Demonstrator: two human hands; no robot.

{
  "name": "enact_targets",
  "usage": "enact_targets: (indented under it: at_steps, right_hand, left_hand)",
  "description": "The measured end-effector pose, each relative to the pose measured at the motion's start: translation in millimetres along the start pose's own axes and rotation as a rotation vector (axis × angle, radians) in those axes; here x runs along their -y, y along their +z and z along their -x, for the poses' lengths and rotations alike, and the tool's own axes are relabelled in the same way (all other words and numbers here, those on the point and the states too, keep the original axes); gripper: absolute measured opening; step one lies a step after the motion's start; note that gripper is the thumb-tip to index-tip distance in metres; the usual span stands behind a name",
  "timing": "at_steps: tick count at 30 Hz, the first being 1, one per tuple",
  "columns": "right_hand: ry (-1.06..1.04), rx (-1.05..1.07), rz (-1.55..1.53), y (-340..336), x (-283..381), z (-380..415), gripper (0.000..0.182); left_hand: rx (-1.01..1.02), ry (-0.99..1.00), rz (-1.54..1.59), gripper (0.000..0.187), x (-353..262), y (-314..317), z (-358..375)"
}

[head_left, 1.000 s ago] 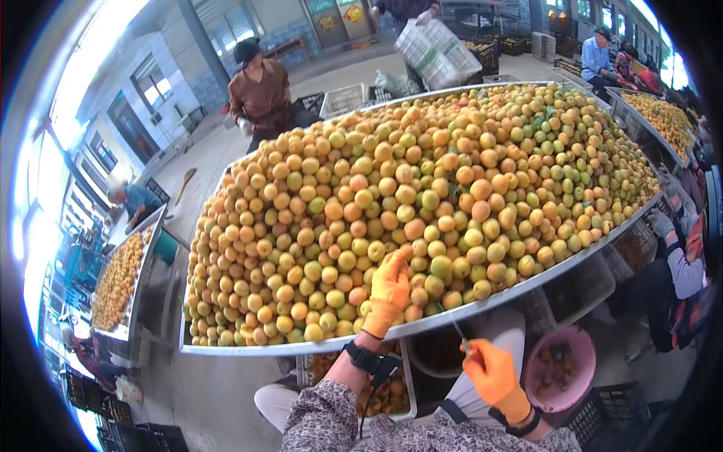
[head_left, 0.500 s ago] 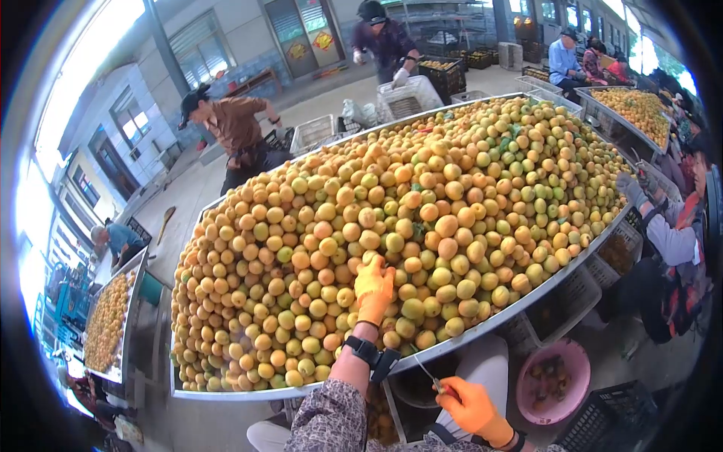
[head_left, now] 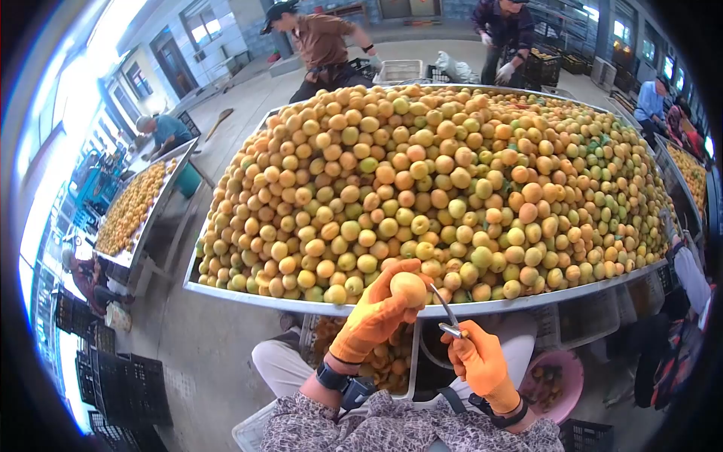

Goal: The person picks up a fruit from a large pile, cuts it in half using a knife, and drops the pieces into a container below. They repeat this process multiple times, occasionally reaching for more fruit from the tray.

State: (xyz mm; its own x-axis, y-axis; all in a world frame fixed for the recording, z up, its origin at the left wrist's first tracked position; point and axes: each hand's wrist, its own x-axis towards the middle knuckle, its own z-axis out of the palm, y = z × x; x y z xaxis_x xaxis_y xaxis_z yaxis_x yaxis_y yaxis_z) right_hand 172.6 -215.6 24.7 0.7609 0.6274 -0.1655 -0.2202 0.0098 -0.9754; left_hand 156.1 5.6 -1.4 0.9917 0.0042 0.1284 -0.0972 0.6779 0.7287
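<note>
My left hand (head_left: pixel 374 316), in an orange glove, has its fingers wrapped round a pale orange apricot (head_left: pixel 408 289) in front of the table's near edge. Close to its right, my gloved right hand (head_left: pixel 482 363) grips a thin curved metal tool (head_left: pixel 444 300) with a short handle. The tool's tip points up beside the apricot. Behind both hands, a large heap of yellow-orange and greenish apricots (head_left: pixel 376 188) fills a metal-rimmed table (head_left: pixel 256 295). Below my left hand, a crate (head_left: pixel 413 365) between my knees contains apricot pieces.
A pink basin (head_left: pixel 575 380) with dark scraps stands at lower right. Black crates (head_left: pixel 132 388) are stacked at lower left. Another fruit table (head_left: pixel 154 215) stands at left. Across the heap are two people (head_left: pixel 320 45); a co-worker's sleeve (head_left: pixel 689 275) shows at right.
My left hand has come back from the heap with an apricot, towards my right hand. The tool is now raised beside the fruit. The view has turned left and down.
</note>
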Motion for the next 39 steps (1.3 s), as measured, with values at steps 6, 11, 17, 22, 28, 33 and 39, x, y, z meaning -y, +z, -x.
enact_targets:
  at_steps: [6, 11, 17, 22, 28, 33, 39]
  right_hand:
    - [0.064, 0.094, -0.019, 30.5, -6.1, 5.4, 0.034]
    - [-0.01, 0.144, -0.18, 59.7, -4.6, 3.3, 0.045]
    - [-0.157, 0.156, -0.03, 71.2, -17.5, -4.5, 0.04]
    - [-0.27, 0.117, 0.047, 75.7, -21.7, -5.1, 0.039]
    - [-0.241, 0.06, 0.232, 73.0, -23.3, -0.3, 0.03]
    - [-0.255, 0.052, 0.164, 74.5, -28.3, 0.4, 0.031]
    - [-0.331, -0.015, 0.186, 82.4, -43.2, -2.2, 0.034]
  left_hand:
    - [-0.082, 0.087, 0.288, 0.062, 16.2, -10.6, 55.1]
    - [-0.051, 0.081, 0.559, 0.062, 22.4, 5.9, 68.2]
    - [-0.134, 0.04, 0.588, 0.063, 28.9, 8.8, 80.7]
    - [-0.152, 0.048, 0.479, 0.061, 33.6, 8.2, 88.2]
    - [-0.165, 0.126, 0.267, 0.062, 20.5, 20.6, 87.4]
    - [-0.147, 0.147, 0.207, 0.063, 20.9, 23.5, 86.7]
    - [-0.179, 0.151, 0.093, 0.064, 20.4, 34.2, 85.8]
